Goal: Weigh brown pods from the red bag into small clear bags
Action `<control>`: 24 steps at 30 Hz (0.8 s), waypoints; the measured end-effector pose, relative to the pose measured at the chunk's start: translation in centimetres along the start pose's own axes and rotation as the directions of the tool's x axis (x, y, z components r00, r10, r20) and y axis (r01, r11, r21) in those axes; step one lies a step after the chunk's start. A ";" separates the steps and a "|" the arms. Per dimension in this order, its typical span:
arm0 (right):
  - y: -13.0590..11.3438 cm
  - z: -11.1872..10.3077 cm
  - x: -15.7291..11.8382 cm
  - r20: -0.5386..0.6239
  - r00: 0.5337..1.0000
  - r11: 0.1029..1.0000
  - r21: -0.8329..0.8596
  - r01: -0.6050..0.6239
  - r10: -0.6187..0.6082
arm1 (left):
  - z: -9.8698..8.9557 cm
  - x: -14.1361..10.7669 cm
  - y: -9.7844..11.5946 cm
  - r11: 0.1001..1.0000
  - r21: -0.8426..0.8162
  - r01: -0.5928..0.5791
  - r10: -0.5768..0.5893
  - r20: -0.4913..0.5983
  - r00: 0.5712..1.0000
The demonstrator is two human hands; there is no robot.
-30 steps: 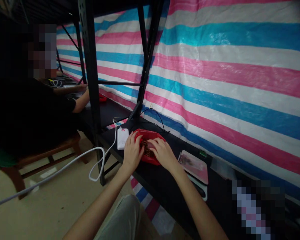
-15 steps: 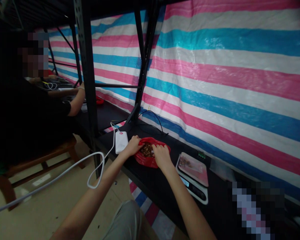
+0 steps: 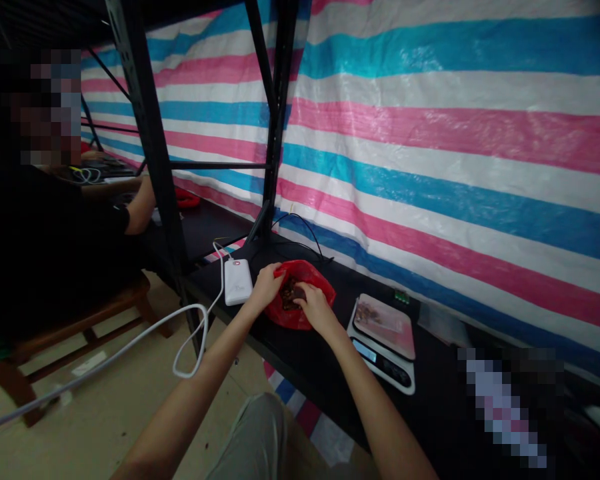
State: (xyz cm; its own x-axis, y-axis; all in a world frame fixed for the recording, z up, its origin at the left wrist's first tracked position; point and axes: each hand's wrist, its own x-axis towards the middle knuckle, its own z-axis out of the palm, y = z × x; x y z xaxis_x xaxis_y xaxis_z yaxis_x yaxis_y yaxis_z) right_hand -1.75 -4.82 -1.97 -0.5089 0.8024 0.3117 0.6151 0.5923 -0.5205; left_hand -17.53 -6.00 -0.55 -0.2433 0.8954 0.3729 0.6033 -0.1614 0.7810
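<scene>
A red plastic bag [image 3: 307, 279] full of small dark brown pieces lies open on the black shelf [image 3: 325, 353]. My left hand [image 3: 265, 285] grips the bag's left rim. My right hand [image 3: 314, 308] reaches into the bag's mouth, its fingertips down among the brown pieces; whether it pinches any is hidden. Just right of the bag stands a small white kitchen scale [image 3: 384, 339] with a pinkish tray holding a few brown bits.
A white power bank [image 3: 237, 281] with a white cable [image 3: 130, 343] lies left of the bag. Black rack posts [image 3: 153, 160] rise at the left. A striped tarp [image 3: 430, 147] hangs behind. Another person in black sits on a wooden stool [image 3: 75, 327] at the left.
My hands drew back from spreading the bag wide; the left now holds its rim and the right dips inside. The view shifted left and the scale's display came into sight.
</scene>
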 end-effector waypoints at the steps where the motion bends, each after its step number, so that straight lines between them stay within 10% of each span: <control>1: 0.1 0.3 0.1 -0.008 1.000 0.999 0.050 -0.005 0.005 | 0.1 0.0 0.1 1.000 -0.022 0.002 -0.002 -0.006 1.000; 9: 0.9 0.9 0.5 -0.076 0.993 0.882 0.469 -0.041 0.086 | -0.7 -0.2 -0.1 0.998 0.052 -0.022 0.025 -0.058 0.998; 15: 0.3 -1.5 0.3 -0.111 0.994 0.699 0.711 0.071 0.011 | -2.1 -1.7 2.5 0.977 0.158 0.144 -0.056 -0.460 0.886; 20: 1.4 -6.8 -2.1 -0.118 0.991 0.573 0.817 0.063 0.059 | -0.8 -4.4 5.6 0.956 0.248 -0.156 0.281 -0.625 0.728; 24: 5.5 -11.9 -5.9 -0.217 0.957 0.587 0.807 0.066 0.192 | 2.3 -5.8 7.9 0.777 0.312 -0.546 0.624 -0.277 0.731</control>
State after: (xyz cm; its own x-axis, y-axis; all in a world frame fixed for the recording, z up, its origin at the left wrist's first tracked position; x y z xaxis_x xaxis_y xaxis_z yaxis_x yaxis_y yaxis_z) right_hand 11.79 -5.42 2.83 -0.2384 0.8974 0.3712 -0.1583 0.3412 -0.9266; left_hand -9.56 -11.54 2.32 -0.0113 0.4387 0.8985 0.8388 -0.4851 0.2474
